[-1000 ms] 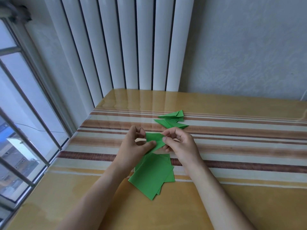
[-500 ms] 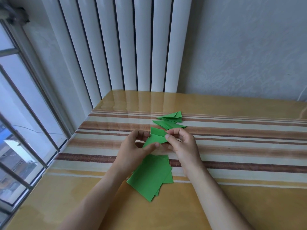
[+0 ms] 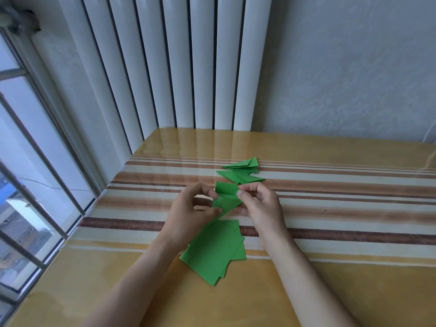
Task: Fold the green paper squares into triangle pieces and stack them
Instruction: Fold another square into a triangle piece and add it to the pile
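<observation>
You pinch the half-folded green paper (image 3: 227, 197) between your left hand (image 3: 188, 212) and right hand (image 3: 262, 206), above the table (image 3: 342, 291), between the flat squares (image 3: 213, 251) and folded triangles (image 3: 240, 172).

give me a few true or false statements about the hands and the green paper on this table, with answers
1. Both hands pinch one green piece: the left hand and right hand hold the partly folded piece. True.
2. The unfolded squares lie beyond the folded triangles. False: they lie nearer the person; the folded triangles lie farther.
3. The held piece lies flat on the table. False: it is held above it.
4. The window is on the left. True.
</observation>
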A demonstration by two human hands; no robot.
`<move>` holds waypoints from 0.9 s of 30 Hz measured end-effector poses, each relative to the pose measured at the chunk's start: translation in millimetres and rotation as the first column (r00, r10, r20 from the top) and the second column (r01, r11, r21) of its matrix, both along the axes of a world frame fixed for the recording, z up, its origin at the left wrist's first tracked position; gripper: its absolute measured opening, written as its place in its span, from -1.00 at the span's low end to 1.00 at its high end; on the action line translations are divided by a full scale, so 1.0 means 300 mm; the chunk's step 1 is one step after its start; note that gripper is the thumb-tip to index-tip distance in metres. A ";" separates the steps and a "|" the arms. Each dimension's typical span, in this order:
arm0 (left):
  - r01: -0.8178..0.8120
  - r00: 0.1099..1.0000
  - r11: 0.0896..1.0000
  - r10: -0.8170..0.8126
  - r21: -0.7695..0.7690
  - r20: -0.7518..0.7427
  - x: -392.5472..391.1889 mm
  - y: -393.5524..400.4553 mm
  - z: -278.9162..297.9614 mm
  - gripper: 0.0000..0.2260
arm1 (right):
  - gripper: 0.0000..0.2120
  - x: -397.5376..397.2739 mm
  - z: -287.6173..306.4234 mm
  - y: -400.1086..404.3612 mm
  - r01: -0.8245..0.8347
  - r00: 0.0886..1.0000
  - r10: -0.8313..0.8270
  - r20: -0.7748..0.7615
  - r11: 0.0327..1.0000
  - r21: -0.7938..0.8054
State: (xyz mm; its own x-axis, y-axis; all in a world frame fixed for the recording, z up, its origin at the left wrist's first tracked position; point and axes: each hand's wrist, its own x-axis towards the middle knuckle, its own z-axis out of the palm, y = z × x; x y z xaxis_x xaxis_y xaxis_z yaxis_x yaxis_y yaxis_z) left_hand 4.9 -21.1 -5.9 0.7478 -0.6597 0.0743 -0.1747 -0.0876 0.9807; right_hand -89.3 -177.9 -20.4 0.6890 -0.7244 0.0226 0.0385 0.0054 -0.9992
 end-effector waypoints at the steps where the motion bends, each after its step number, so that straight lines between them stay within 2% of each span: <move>1: 0.017 1.000 1.000 -0.017 0.006 0.005 -0.003 -0.001 0.002 -0.81 | -0.90 -0.001 0.001 -0.001 -0.002 1.000 0.002 0.008 1.000 0.006; 5: 0.020 0.979 0.995 -0.039 0.094 0.200 0.004 -0.006 -0.008 -0.87 | -0.86 -0.008 0.021 0.005 -0.053 0.997 0.050 0.058 0.997 0.054; 9: -0.030 0.982 0.998 0.020 0.055 0.186 0.013 -0.007 -0.013 -0.89 | -0.78 -0.012 0.030 0.012 -0.124 0.990 0.116 0.078 0.986 0.112; 14: -0.083 0.979 0.996 0.083 -0.007 0.188 0.007 -0.008 0.000 -0.85 | -0.85 -0.014 0.042 0.013 -0.208 0.977 0.196 0.087 0.962 0.174; 18: -0.129 0.962 0.991 0.137 -0.047 0.235 0.015 -0.006 0.002 -0.85 | -0.84 -0.019 0.053 0.017 -0.288 0.957 0.281 0.069 0.944 0.159; 23: -0.081 0.964 0.994 0.095 -0.068 0.250 0.011 -0.004 0.006 -0.81 | -0.81 -0.021 0.053 0.019 -0.274 0.962 0.266 0.068 0.942 0.194; 27: -0.027 0.944 0.999 0.036 -0.031 0.328 0.000 0.000 0.012 -0.75 | -0.89 -0.017 0.040 0.015 -0.220 0.975 0.216 0.044 0.957 0.188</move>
State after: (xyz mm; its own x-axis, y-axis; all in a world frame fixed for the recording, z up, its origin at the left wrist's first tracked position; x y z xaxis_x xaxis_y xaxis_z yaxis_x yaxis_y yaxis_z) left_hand 4.8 -21.2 -2.1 0.6996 -0.6307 0.3357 -0.4849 -0.0740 0.8714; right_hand -94.5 -173.4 -8.4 0.8317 -0.5489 -0.0833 0.0382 0.2062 -0.9778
